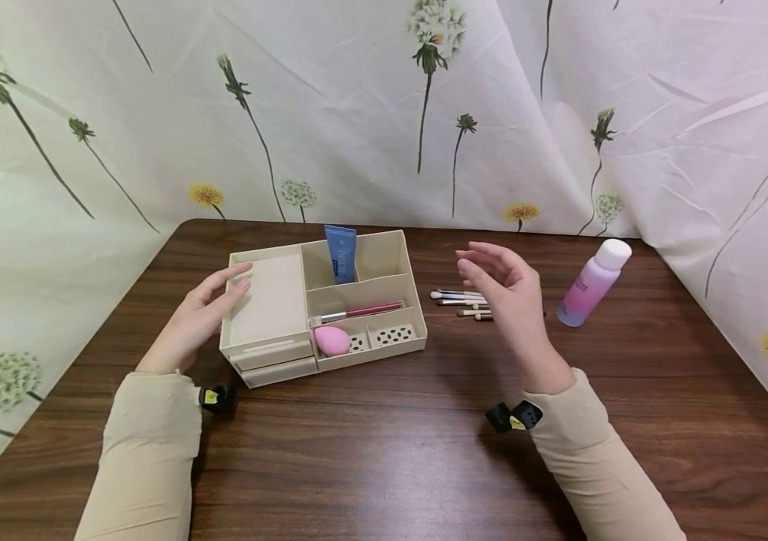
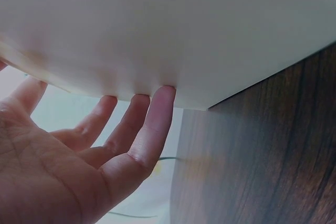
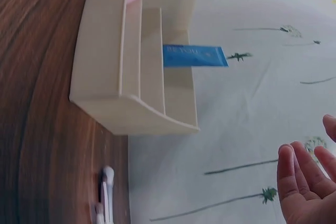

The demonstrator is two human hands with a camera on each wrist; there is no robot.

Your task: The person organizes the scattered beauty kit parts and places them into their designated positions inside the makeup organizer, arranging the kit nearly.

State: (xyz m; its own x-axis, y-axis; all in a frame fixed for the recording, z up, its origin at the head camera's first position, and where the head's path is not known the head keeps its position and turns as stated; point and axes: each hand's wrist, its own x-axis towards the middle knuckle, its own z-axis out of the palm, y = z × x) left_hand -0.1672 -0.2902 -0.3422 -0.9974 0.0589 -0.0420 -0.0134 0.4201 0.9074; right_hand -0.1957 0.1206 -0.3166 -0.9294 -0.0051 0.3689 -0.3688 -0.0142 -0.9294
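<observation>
At left of table centre, organizer with blue tube in rear row, red-handled brush in middle row, pink sponge in front row; against organizer's left side, left hand in fingertip contact, without grasp; raised near loose brushes and pink-blue bottle, right hand, released, with loosely bent fingers

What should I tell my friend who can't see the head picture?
A person's left grip touches a cream organizer holding a blue tube, brush and pink sponge. The empty right grip hovers near loose brushes on a brown table. A pink and blue bottle is farther right.
</observation>
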